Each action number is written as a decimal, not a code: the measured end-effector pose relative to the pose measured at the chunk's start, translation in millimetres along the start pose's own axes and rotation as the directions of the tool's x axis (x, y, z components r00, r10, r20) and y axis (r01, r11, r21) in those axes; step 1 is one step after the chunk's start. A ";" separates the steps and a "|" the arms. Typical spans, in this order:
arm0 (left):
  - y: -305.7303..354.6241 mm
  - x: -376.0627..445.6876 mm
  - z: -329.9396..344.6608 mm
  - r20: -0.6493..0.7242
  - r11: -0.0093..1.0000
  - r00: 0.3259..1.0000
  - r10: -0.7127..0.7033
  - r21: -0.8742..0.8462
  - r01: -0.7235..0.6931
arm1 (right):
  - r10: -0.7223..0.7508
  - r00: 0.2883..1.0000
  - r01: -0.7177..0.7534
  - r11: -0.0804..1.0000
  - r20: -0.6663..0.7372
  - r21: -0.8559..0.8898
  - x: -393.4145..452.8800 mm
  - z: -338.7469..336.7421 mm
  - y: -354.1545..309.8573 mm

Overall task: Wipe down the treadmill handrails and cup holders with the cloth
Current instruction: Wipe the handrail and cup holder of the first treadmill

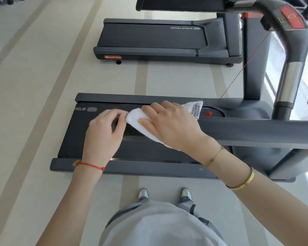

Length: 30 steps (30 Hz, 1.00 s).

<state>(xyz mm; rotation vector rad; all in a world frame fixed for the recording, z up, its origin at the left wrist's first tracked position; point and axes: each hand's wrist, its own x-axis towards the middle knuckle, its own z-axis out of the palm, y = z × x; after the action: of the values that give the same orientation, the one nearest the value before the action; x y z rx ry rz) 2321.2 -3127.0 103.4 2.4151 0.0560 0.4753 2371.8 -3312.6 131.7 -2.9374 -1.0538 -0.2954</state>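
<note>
Star Trac branding showing on both treadmills

"STAR TRAC" is reading on the far treadmill point(160, 39) deck and red badge; "STA" is showing on the near treadmill point(100, 157); cloth tag point(196, 110) print illegible.

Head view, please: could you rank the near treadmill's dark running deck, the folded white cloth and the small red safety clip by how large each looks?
1. Dark running deck, by far the largest.
2. Folded white cloth, partly hidden under the right hand, so its full extent is unsure.
3. Small red safety clip, smallest.

white folded cloth point(134, 119) lies draped over the end of the dark grey handrail point(256, 128).
</note>
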 end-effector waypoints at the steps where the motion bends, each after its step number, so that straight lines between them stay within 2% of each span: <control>1: -4.9 -0.2 -2.8 0.023 1.000 1.000 0.019 -0.025 -0.019 | 0.011 1.000 -0.011 1.000 -0.004 0.003 4.6 0.8 -6.8; 4: -16.2 -1.8 -7.3 0.092 0.992 0.992 0.084 -0.099 -0.075 | 0.057 0.994 -0.059 0.998 -0.090 -0.016 -3.3 3.1 -11.8; 8: -23.4 0.5 -9.8 0.163 0.983 0.980 0.111 -0.164 -0.084 | 0.112 0.975 -0.120 0.992 -0.194 -0.031 -41.3 7.4 -1.6; 10: -24.6 2.3 -9.5 0.187 0.979 0.975 0.122 -0.187 -0.086 | 0.197 0.958 -0.211 0.976 -0.207 -0.049 -39.4 4.6 -6.9; 12: -25.5 2.9 -8.1 0.204 0.974 0.971 0.125 -0.213 -0.080 | 0.291 0.942 -0.302 0.952 -0.165 -0.044 -20.2 0.3 -18.6; 14: -26.2 2.6 -6.3 0.196 0.970 0.973 0.121 -0.231 -0.074 | 0.318 0.946 -0.320 0.947 -0.070 -0.029 2.1 -4.3 -27.5; 16: -26.8 1.8 -4.8 0.182 0.967 0.977 0.112 -0.245 -0.065 | 0.288 0.957 -0.288 0.958 0.023 -0.007 11.0 -4.9 -25.7; 19: -26.9 1.2 -4.2 0.169 0.966 0.981 0.100 -0.251 -0.055 | 0.237 0.970 -0.241 0.966 0.054 0.089 5.2 -8.5 -12.5; 22: -26.4 0.9 -5.2 0.177 0.967 0.980 0.088 -0.253 -0.041 | 0.309 0.943 -0.325 0.934 0.123 0.150 -3.4 -13.1 8.7; 25: -27.0 0.8 -5.6 0.186 0.965 0.978 0.091 -0.258 -0.041 | 0.315 0.925 -0.340 0.936 0.214 0.095 6.2 -13.9 13.3; 30: -28.4 1.0 -5.4 0.181 0.967 0.978 0.105 -0.246 -0.058 | 0.226 0.951 -0.259 0.954 0.211 0.148 29.6 -5.4 -9.9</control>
<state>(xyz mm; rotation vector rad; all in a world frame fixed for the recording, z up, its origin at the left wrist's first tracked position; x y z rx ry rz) 2322.6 -3101.5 89.8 2.2183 -0.1776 0.2655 2387.0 -3286.7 141.8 -2.9343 -0.6758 0.0826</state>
